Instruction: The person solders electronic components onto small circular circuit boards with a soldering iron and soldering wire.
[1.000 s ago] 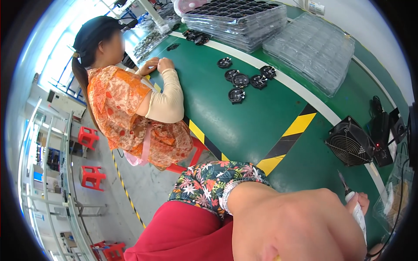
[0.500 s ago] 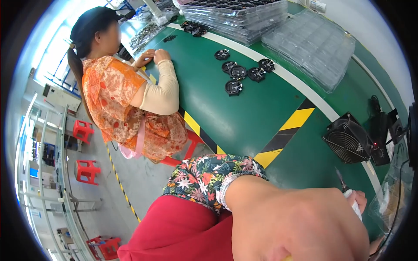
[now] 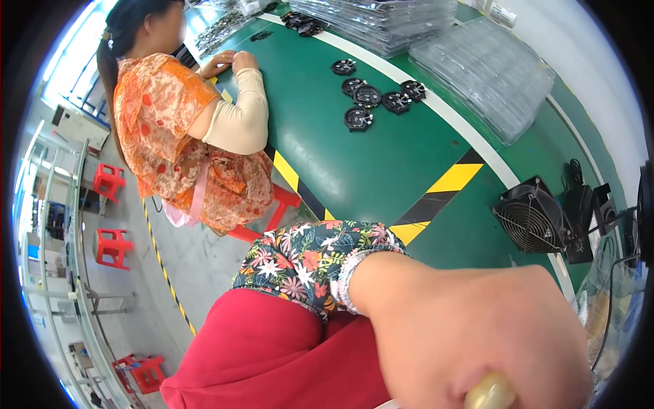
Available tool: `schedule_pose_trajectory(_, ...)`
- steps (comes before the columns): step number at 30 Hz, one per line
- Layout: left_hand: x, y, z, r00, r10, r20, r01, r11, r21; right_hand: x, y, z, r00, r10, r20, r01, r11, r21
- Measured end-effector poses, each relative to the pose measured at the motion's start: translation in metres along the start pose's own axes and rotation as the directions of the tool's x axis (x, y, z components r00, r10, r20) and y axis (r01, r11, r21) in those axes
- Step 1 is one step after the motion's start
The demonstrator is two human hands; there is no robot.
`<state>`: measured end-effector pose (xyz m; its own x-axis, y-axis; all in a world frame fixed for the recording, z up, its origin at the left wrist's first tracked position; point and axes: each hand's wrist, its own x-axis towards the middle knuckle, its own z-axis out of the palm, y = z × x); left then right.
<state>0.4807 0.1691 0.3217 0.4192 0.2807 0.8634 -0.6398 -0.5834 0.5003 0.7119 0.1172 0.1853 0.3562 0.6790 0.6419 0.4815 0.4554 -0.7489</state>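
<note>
My left hand (image 3: pixel 490 327) fills the lower right, its back toward me, very close. A floral sleeve (image 3: pixel 317 266) with a gathered cuff covers the arm behind it. The hand looks closed, and a yellowish, rounded covering (image 3: pixel 490 391), like a finger cot on a digit, shows at its lower edge. Most of its fingers are hidden, so what they hold cannot be made out. My right hand does not show. The green table (image 3: pixel 320 157) lies beyond the left hand, and a black square fan (image 3: pixel 530 217) stands on it above the hand.
Several round black parts (image 3: pixel 366 96) lie on the table. Stacked clear trays (image 3: pixel 381 27) and an empty clear tray (image 3: pixel 487 75) stand behind them. A co-worker (image 3: pixel 163 102) in orange sits at left. Red stools (image 3: pixel 112 248) stand on the floor; plastic bags (image 3: pixel 606 313) lie at right.
My right hand, with a white-handled, pointed tool, has gone out of sight. The left hand appears slightly lower and shows more of the yellowish covering. The whole view has shifted.
</note>
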Motion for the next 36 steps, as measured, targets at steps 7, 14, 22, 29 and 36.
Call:
schedule_pose_trajectory(7, -0.044, -0.025, -0.011, 0.987, -0.113, 0.114, -0.029, 0.572, 0.819, -0.003, -0.001, -0.002, 0.989, 0.084, -0.122, -0.085, 0.996, -0.001)
schedule_pose_trajectory(14, -0.130, -0.042, -0.061, 0.838, -0.514, -0.182, 0.282, 0.123, 0.952, 0.000, -0.016, 0.009, 0.994, 0.024, -0.106, -0.024, 1.000, -0.001)
schedule_pose_trajectory(22, -0.155, -0.038, -0.113, 0.638, -0.416, -0.648, 0.569, -0.312, 0.761, 0.001, -0.026, 0.017, 0.998, 0.032, -0.052, -0.033, 0.999, -0.017)
schedule_pose_trajectory(29, -0.154, -0.039, -0.147, 0.612, -0.245, -0.752, 0.600, -0.476, 0.643, 0.000, -0.029, 0.017, 0.995, 0.033, -0.092, -0.037, 0.998, -0.048)
schedule_pose_trajectory(36, -0.160, -0.030, -0.145, 0.610, -0.310, -0.729, 0.573, -0.463, 0.676, -0.003, -0.029, 0.020, 0.995, 0.046, -0.084, -0.051, 0.997, -0.054)
